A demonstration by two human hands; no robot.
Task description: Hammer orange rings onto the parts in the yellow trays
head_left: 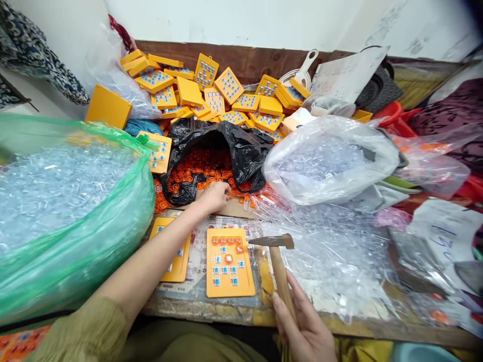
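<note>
My right hand [302, 322] grips the wooden handle of a small hammer [279, 266], its metal head level with the upper part of a yellow panel. That yellow panel [231, 281] lies flat in front of me. It bears blue-and-clear square switches, and orange translucent caps [228, 258] cover several of them, mostly along the top row. At the mouth of a black plastic bag [241, 146] my left hand [214, 197] is among loose orange caps [188, 173], fingers curled. Whatever they hold is hidden. A second yellow panel [179, 266] lies partly under my left forearm.
A green bag [139, 211] of clear plastic pieces bulges at the left. To the right stand a white bag [275, 176] of similar pieces and a spread of clear plastic parts [332, 251]. Yellow panels [190, 91] are heaped along the back wall.
</note>
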